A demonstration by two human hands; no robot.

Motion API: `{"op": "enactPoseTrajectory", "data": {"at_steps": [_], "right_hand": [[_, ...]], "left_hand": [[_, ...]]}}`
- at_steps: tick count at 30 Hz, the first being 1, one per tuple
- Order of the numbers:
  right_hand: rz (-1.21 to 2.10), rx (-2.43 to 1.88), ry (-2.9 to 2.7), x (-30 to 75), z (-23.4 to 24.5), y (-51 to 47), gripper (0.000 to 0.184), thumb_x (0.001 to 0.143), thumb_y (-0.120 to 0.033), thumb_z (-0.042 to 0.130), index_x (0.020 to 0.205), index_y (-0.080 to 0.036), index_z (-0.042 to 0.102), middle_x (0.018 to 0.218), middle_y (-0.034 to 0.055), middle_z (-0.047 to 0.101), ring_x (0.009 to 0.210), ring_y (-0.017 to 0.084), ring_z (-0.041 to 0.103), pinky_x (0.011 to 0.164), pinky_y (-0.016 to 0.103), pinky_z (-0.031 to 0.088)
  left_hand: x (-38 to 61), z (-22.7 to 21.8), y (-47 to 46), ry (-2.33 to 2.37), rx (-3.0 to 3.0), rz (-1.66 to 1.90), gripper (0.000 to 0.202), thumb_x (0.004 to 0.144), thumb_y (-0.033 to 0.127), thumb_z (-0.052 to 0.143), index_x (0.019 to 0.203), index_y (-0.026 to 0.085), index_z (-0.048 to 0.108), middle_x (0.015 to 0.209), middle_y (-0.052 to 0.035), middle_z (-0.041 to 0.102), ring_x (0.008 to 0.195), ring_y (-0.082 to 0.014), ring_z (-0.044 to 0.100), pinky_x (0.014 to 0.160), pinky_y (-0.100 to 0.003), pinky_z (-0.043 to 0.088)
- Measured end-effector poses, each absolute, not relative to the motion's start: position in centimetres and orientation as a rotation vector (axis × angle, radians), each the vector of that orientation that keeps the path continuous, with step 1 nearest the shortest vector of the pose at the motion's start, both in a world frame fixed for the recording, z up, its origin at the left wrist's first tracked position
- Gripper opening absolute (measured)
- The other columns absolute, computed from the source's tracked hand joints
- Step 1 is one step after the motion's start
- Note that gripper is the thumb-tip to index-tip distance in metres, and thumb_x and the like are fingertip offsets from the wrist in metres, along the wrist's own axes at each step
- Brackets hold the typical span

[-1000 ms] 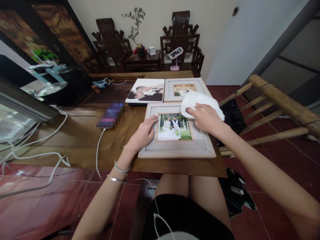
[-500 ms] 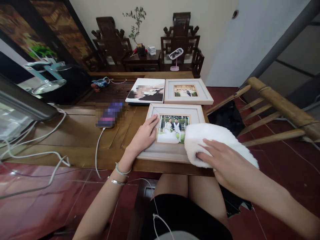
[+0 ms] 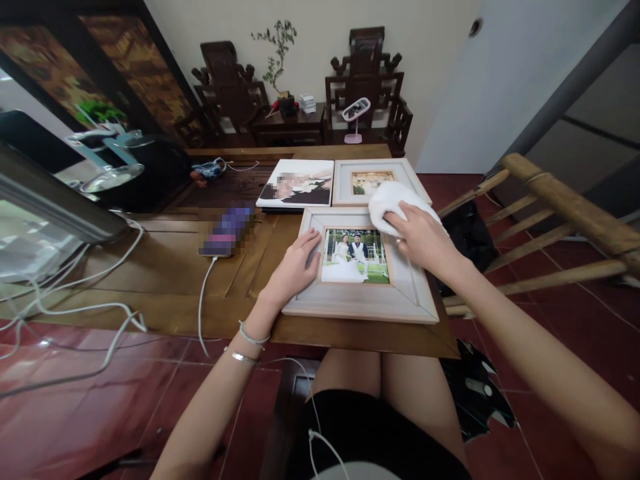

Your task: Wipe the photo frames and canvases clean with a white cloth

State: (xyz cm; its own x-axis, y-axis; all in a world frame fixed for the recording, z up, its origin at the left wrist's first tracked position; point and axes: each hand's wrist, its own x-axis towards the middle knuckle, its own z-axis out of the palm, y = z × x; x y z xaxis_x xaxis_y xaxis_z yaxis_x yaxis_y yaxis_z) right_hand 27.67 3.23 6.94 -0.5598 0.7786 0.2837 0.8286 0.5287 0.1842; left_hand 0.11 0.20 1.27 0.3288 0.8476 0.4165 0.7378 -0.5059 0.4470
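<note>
The frame (image 3: 356, 303) lay flat at the table's (image 3: 165, 267) near edge: stiff, probably fragile, best held by its borders. The open left hand (image 3: 295, 267) pinned its left border. The flat right hand (image 3: 425, 240) pressed a soft cloth (image 3: 390, 197) on its far-right corner.

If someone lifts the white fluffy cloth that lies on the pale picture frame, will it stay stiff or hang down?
The white fluffy cloth would probably hang limp: it bunches into soft folds under the right hand. Its thick pile suggests it is light for its bulk. On the pale wooden picture frame it likely drags rather than slides freely.
</note>
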Motion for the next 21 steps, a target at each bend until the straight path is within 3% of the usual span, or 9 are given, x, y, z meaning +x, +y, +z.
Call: {"op": "enactPoseTrajectory", "data": {"at_steps": [6,11,15,18,21], "right_hand": [[-0.559,-1.197,-2.833,26.8,6.2,2.4,0.046,0.077,0.002,0.04,0.116,-0.014,0.056,0.114,0.0147,0.061,0.115,0.03,0.05,0.097,0.046,0.036],[-0.38,-1.092,-2.914,27.0,7.5,-5.2,0.05,0.068,0.004,0.044,0.112,-0.017,0.058,0.11,0.0136,0.063,0.112,0.03,0.053,0.097,0.047,0.039],[-0.264,-0.994,-2.95,26.6,8.0,-10.3,0.047,0.066,-0.004,0.051,0.11,-0.019,0.058,0.112,0.0154,0.064,0.107,0.033,0.058,0.089,0.046,0.046],[-0.23,-0.901,-2.943,25.6,7.8,-11.5,0.044,0.067,-0.008,0.054,0.11,-0.019,0.058,0.115,0.0178,0.063,0.108,0.036,0.057,0.086,0.049,0.047],[-0.115,-0.94,-2.905,25.0,7.6,-10.1,0.043,0.07,-0.005,0.05,0.111,-0.017,0.057,0.112,0.0177,0.063,0.102,0.033,0.059,0.081,0.046,0.049]], "left_hand": [[0.1,1.1,0.1,1.467,2.365,0.994,0.037,0.089,0.021,0.047,0.121,0.007,0.059,0.131,-0.0173,0.058,0.129,-0.0255,0.048,0.111,-0.045,0.037],[0.2,1.0,0.1,1.487,2.32,1.01,0.039,0.089,0.022,0.047,0.123,0.007,0.058,0.133,-0.0177,0.056,0.13,-0.0255,0.046,0.112,-0.047,0.035],[0.0,0.8,0.2,1.472,2.305,0.959,0.039,0.09,0.022,0.044,0.124,0.009,0.057,0.136,-0.0162,0.054,0.133,-0.0251,0.042,0.113,-0.047,0.033],[-0.1,0.7,0.2,1.466,2.324,0.923,0.04,0.091,0.022,0.042,0.126,0.009,0.056,0.138,-0.0162,0.051,0.136,-0.0251,0.039,0.114,-0.047,0.031],[0.0,0.7,0.1,1.47,2.343,0.914,0.04,0.092,0.021,0.041,0.128,0.011,0.054,0.139,-0.0153,0.05,0.136,-0.0254,0.038,0.113,-0.049,0.031]]}}
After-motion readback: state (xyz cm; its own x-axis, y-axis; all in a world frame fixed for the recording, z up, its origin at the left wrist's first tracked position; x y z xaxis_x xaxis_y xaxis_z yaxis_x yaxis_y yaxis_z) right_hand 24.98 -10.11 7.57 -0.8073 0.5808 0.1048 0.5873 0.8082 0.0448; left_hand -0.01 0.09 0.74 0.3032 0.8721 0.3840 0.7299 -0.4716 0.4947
